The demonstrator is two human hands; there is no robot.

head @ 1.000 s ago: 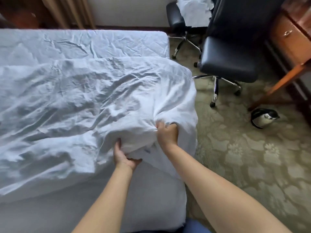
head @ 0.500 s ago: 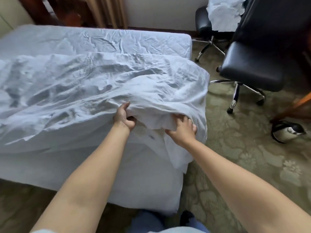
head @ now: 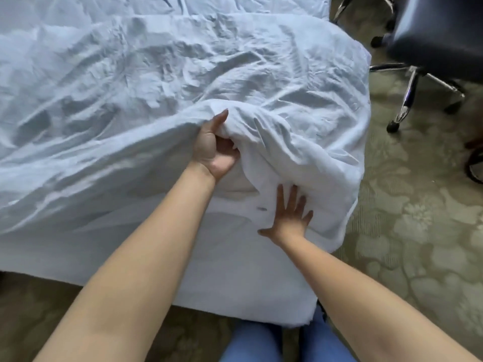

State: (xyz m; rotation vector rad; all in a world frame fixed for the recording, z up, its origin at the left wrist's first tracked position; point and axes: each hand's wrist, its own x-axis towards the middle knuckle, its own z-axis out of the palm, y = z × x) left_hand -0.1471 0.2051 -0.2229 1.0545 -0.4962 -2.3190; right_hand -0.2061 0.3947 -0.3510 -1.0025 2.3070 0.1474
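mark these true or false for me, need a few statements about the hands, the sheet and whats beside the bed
1. The left hand grips a bunch of the sheet. True.
2. The right hand is clenched round the sheet. False: it lies flat on the sheet with its fingers spread.
3. A chair stands on the carpet to the right of the bed. True.
4. The sheet lies smooth and tucked in. False: it is creased and hangs loose over the corner of the mattress.
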